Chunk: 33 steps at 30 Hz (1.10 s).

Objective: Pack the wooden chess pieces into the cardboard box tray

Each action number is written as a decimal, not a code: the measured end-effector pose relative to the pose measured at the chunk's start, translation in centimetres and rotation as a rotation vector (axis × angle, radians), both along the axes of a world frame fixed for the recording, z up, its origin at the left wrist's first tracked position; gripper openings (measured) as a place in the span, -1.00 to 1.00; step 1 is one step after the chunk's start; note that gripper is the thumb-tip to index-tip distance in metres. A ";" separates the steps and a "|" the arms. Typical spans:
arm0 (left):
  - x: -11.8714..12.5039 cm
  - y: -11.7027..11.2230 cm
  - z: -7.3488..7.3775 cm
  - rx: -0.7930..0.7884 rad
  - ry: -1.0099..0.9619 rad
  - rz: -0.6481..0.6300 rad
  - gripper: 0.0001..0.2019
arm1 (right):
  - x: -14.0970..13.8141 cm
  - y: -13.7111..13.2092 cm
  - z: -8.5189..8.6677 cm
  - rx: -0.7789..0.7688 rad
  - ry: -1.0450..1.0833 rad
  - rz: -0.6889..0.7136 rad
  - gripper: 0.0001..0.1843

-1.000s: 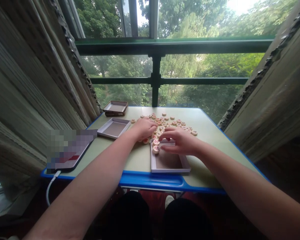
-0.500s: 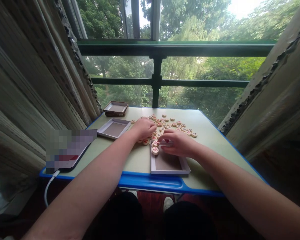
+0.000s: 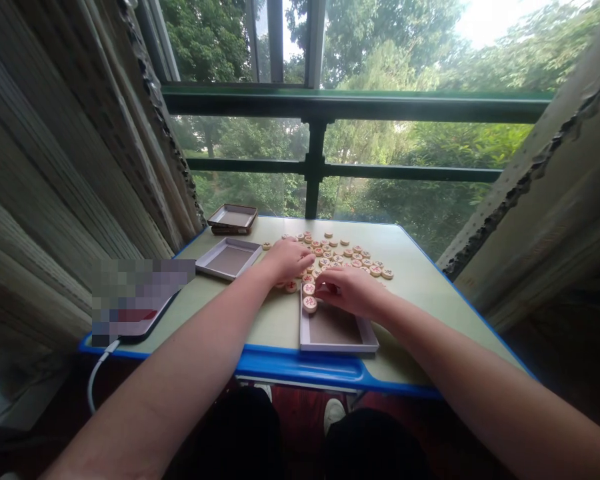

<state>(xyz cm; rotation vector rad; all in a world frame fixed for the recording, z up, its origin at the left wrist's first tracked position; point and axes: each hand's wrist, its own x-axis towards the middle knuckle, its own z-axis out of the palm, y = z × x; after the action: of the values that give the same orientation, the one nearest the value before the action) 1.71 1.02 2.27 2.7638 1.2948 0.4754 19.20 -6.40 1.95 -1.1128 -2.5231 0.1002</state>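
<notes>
My right hand [image 3: 347,288] is over the far part of a shallow white-rimmed box tray [image 3: 340,347], its curled fingertips closed at the right edge of a round Chinese chess piece [image 3: 309,289] with a red character. A second red-marked piece [image 3: 309,305] lies just nearer along the tray's left wall. Farther off and to the left, my left hand [image 3: 289,259] lies low over the loose chess pieces [image 3: 338,260], palm down with fingers stretched. What is under its palm is hidden. Several pieces spread to the right and behind both hands.
An empty shallow tray [image 3: 229,258] sits left of the pieces, with stacked brown boxes [image 3: 233,219] behind it. At the left edge lies a blurred device [image 3: 145,313] with a white cable [image 3: 96,370]. A blue rim [image 3: 300,363] borders the table.
The nearer red-marked pieces in the tray have shifted slightly left. My right hand has moved a little lower and left, while my left hand stays nearly in place. The view has tilted slightly.
</notes>
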 end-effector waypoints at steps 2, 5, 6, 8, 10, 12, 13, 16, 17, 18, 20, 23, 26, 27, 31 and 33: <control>0.0 0.0 0.0 0.008 0.015 0.002 -0.62 | 0.0 0.0 0.1 -0.006 -0.011 -0.002 -0.90; 0.0 0.1 -0.1 0.024 0.028 0.004 -0.62 | -0.1 -0.1 0.4 -0.025 -0.046 -0.033 -0.90; 0.0 0.1 -0.1 0.029 0.027 0.006 -0.63 | -0.1 -0.2 0.4 -0.029 -0.059 -0.048 -0.87; -0.1 0.1 -0.1 0.034 0.030 0.009 -0.63 | -0.2 -0.2 0.5 -0.027 -0.080 -0.076 -0.83; -0.1 0.1 -0.1 0.030 0.037 0.010 -0.63 | -0.3 -0.2 0.4 -0.010 -0.094 -0.093 -0.84; -0.1 0.1 -0.1 0.029 0.039 0.013 -0.63 | -0.4 -0.2 0.3 0.008 -0.104 -0.098 -0.87; -0.1 0.2 -0.1 0.031 0.038 0.014 -0.62 | -0.4 -0.2 0.2 0.013 -0.108 -0.099 -0.89; -0.1 0.3 -0.2 0.035 0.042 0.016 -0.61 | -0.5 -0.1 0.1 0.017 -0.117 -0.107 -0.92; -0.1 0.4 -0.2 0.035 0.044 0.016 -0.61 | -0.5 -0.1 0.2 0.014 -0.120 -0.108 -0.92; -0.1 0.5 -0.3 0.037 0.046 0.016 -0.61 | -0.5 -0.1 0.3 0.009 -0.122 -0.107 -0.92; -0.2 0.5 -0.3 0.041 0.043 0.016 -0.62 | -0.4 -0.3 0.6 -0.009 -0.130 -0.098 -0.91; -0.3 0.4 -0.3 0.044 0.034 0.026 -0.63 | -0.3 -0.7 1.0 -0.030 -0.155 -0.071 -0.91; -0.2 0.3 -0.3 0.041 0.024 0.040 -0.63 | -0.3 -1.0 1.1 -0.035 -0.181 -0.035 -0.93; -0.2 0.2 -0.3 0.039 0.022 0.038 -0.63 | -0.3 -1.1 1.1 -0.037 -0.189 -0.023 -0.93; -0.1 0.1 -0.1 0.030 0.014 0.033 -0.63 | -0.3 -1.0 1.0 -0.047 -0.196 -0.006 -0.93; -0.1 0.0 0.0 0.027 0.014 0.038 -0.63 | -0.3 -1.0 0.9 -0.048 -0.188 -0.008 -0.94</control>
<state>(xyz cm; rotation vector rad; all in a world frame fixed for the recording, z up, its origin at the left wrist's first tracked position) 1.58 1.05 2.23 2.7743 1.3556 0.4799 18.87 -7.37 2.80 -1.2019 -2.6936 0.0568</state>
